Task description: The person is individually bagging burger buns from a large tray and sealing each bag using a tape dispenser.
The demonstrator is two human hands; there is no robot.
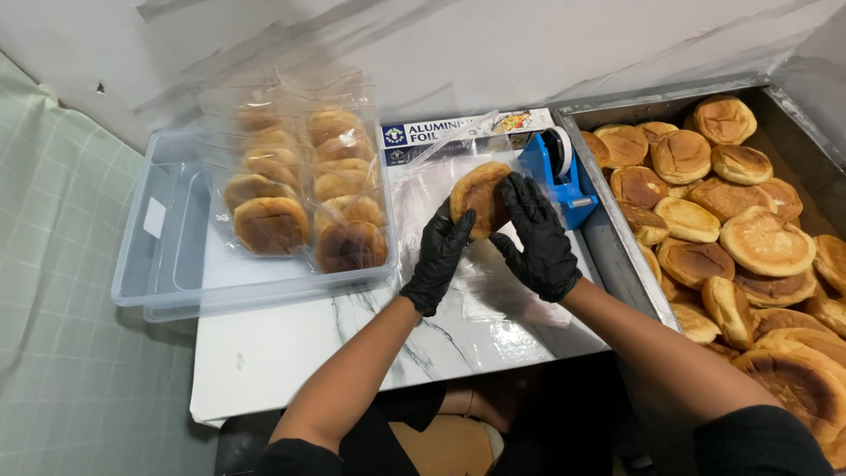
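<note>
Both my hands wear black gloves and hold one round golden-brown bun (pixel 477 196) above the white marble-patterned table (pixel 291 348). My left hand (pixel 438 256) grips the bun from below left. My right hand (pixel 535 236) covers its right side. A clear plastic bag (pixel 458 145) stretches around and behind the bun; how far the bun sits inside it I cannot tell. More clear bags (pixel 493 300) lie flat on the table under my hands.
A clear plastic bin (pixel 159 264) at left holds several bagged buns (pixel 304 189) in two rows. A metal tray (pixel 617 238) at right is piled with loose buns (pixel 758 242). A blue tape dispenser (pixel 560 167) and a foil box (pixel 423 137) stand behind my hands.
</note>
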